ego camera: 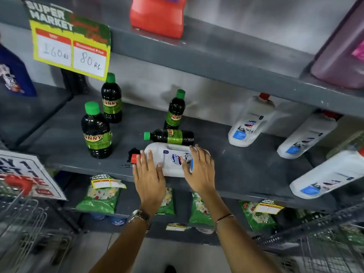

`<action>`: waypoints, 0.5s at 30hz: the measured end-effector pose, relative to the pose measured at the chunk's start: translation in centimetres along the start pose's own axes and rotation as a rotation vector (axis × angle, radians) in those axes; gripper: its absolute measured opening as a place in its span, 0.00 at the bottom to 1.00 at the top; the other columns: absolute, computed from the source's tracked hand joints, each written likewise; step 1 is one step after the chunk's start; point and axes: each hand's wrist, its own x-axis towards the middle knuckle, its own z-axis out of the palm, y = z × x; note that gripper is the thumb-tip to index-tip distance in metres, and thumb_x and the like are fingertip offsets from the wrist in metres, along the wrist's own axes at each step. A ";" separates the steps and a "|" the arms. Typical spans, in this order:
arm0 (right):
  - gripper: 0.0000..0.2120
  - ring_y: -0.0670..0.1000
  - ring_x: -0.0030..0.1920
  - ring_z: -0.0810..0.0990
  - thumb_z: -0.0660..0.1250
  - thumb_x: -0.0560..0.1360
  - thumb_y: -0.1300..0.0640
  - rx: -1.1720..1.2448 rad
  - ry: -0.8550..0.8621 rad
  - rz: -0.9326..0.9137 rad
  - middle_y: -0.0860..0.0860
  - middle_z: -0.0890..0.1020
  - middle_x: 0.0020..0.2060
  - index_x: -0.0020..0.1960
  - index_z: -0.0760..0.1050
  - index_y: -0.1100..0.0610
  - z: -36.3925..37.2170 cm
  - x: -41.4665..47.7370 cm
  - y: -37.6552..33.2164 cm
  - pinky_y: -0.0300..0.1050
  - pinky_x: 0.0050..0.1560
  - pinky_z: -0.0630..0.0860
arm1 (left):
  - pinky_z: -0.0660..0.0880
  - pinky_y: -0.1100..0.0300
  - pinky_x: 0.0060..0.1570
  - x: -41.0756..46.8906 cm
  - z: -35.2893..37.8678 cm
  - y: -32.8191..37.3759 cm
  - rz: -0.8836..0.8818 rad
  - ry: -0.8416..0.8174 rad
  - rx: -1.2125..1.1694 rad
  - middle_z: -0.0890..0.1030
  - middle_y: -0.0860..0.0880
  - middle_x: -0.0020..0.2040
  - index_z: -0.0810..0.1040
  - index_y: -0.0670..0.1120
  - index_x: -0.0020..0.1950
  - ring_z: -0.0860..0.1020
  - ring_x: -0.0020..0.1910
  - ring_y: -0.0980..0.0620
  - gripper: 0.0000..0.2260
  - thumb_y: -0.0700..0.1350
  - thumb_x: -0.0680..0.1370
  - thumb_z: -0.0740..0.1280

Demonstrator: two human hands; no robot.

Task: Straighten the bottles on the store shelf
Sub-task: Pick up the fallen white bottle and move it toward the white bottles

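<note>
A white Domex bottle (171, 154) with a red cap lies on its side near the front edge of the grey middle shelf (246, 168), cap pointing left. My left hand (148, 174) rests on its cap end and my right hand (201, 170) on its base end, fingers spread over it. Right behind it a dark Sunny bottle (169, 136) with a green cap also lies flat, cap to the left. Three more Sunny bottles stand upright: one at the front left (96, 133), one behind it (111, 101), one at the back middle (175, 111).
Three white Domex bottles (250, 123) (307, 134) (327, 176) stand on the right of the shelf. A price sign (71, 44) hangs from the upper shelf, which holds a red jug (157, 14). Green packets (100, 196) lie on the shelf below. Wire baskets flank me.
</note>
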 end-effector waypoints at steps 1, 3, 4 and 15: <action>0.29 0.62 0.65 0.73 0.54 0.73 0.41 0.002 -0.037 0.003 0.58 0.75 0.67 0.67 0.70 0.58 0.3 0.2 0.2 0.61 0.64 0.70 | 0.45 0.51 0.74 0.1 0.0 -0.1 -0.048 0.026 -0.023 0.56 0.42 0.77 0.54 0.45 0.75 0.50 0.76 0.46 0.29 0.58 0.77 0.44; 0.32 0.63 0.71 0.65 0.55 0.73 0.39 -0.013 -0.124 0.024 0.58 0.67 0.72 0.71 0.64 0.56 0.6 0.6 0.5 0.65 0.69 0.60 | 0.46 0.50 0.74 0.4 0.2 -0.4 -0.123 0.051 -0.050 0.54 0.42 0.77 0.53 0.43 0.75 0.50 0.76 0.46 0.31 0.60 0.76 0.47; 0.33 0.62 0.74 0.60 0.57 0.74 0.38 0.003 -0.215 0.048 0.58 0.62 0.75 0.73 0.60 0.54 0.7 1.0 1.0 0.65 0.71 0.55 | 0.47 0.49 0.74 0.6 0.3 -0.5 -0.156 0.047 -0.073 0.53 0.42 0.77 0.53 0.42 0.74 0.49 0.76 0.46 0.33 0.61 0.76 0.49; 0.49 0.56 0.70 0.66 0.76 0.59 0.37 0.278 -0.839 0.090 0.53 0.67 0.70 0.72 0.61 0.53 -0.3 8.7 5.3 0.52 0.69 0.66 | 0.64 0.40 0.67 3.2 0.9 2.3 -0.777 0.211 -0.674 0.66 0.32 0.68 0.62 0.33 0.68 0.64 0.68 0.35 0.29 0.47 0.74 0.68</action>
